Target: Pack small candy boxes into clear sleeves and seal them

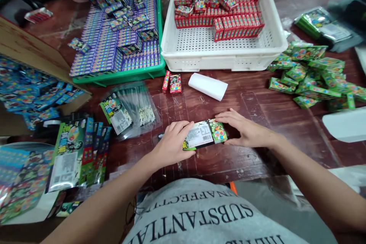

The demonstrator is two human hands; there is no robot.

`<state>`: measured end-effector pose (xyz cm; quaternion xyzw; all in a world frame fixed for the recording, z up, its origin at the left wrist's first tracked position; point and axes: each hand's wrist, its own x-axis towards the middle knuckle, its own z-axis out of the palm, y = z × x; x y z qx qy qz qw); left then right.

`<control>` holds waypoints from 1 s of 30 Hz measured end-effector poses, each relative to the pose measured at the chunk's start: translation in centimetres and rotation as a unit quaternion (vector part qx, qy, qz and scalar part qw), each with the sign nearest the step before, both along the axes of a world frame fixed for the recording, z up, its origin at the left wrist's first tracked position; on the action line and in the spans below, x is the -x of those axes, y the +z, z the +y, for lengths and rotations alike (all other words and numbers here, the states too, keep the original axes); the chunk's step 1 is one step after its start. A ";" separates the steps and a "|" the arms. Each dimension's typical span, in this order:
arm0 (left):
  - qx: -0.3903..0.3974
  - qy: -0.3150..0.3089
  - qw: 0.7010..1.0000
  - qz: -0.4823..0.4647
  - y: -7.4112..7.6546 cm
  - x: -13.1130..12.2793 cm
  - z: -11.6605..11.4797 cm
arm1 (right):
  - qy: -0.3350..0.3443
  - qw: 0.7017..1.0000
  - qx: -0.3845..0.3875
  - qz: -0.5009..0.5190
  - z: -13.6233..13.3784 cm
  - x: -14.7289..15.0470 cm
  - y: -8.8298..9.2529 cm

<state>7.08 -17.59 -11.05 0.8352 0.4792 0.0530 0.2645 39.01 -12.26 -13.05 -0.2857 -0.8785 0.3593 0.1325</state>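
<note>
A printed plastic pouch (200,134) with a white barcode label lies sideways on the table in front of me. My left hand (173,144) is closed over its left end, thumb along the top. At the pouch's right end sits a small green box (218,130); whether it is partly inside cannot be made out. My right hand (246,129) pinches that box from the right, fingers at its upper edge and thumb at its lower corner. Two small red boxes (175,84) and a white curved piece (208,86) lie just beyond my hands.
A white crate (194,55) holds red boxes; a green tray (120,78) holds purple ones. Loose green boxes (311,74) are heaped at right. Flat pouches (130,110) and filled packs (68,152) lie at left, beside a cardboard carton (37,49) of blue boxes.
</note>
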 end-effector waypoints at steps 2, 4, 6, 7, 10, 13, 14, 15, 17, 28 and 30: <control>0.002 0.010 1.000 -0.003 0.0 -0.2 0.0 | 0.008 1.000 0.011 0.014 0.3 0.2 0.1; 0.003 0.021 1.000 -0.008 -0.1 -0.4 -0.1 | 0.007 1.000 0.011 0.024 0.4 0.5 0.0; 0.002 0.034 0.999 -0.013 -0.1 -0.5 -0.4 | -0.006 1.000 0.002 0.030 0.0 0.8 -0.1; 0.000 0.042 0.999 -0.015 -0.1 -0.5 -0.5 | -0.017 0.999 -0.001 0.031 -0.2 0.9 -0.1; -0.002 0.058 0.998 -0.023 -0.2 -0.6 -0.8 | -0.048 0.998 -0.002 0.030 -0.9 1.0 0.0; 0.000 0.054 0.998 -0.032 -0.3 -0.5 -1.0 | -0.025 0.999 0.014 0.035 -0.8 1.2 0.2; 0.002 0.048 0.998 -0.033 -0.3 -0.4 -1.0 | -0.006 0.999 0.020 0.038 -0.5 1.4 0.2; 0.003 0.042 0.999 -0.034 -0.3 -0.3 -1.0 | 0.015 0.999 0.027 0.041 -0.2 1.5 0.1; 0.004 0.038 0.999 -0.035 -0.3 -0.2 -1.0 | 0.041 0.997 0.034 0.048 0.3 1.6 -0.1; 0.018 0.240 0.952 -0.189 2.1 -2.9 -0.9 | -0.227 0.942 0.150 0.199 -2.0 5.5 0.6; 0.066 0.212 0.940 -0.260 2.0 -2.6 -0.5 | -0.242 0.933 0.167 0.209 -2.3 6.5 0.3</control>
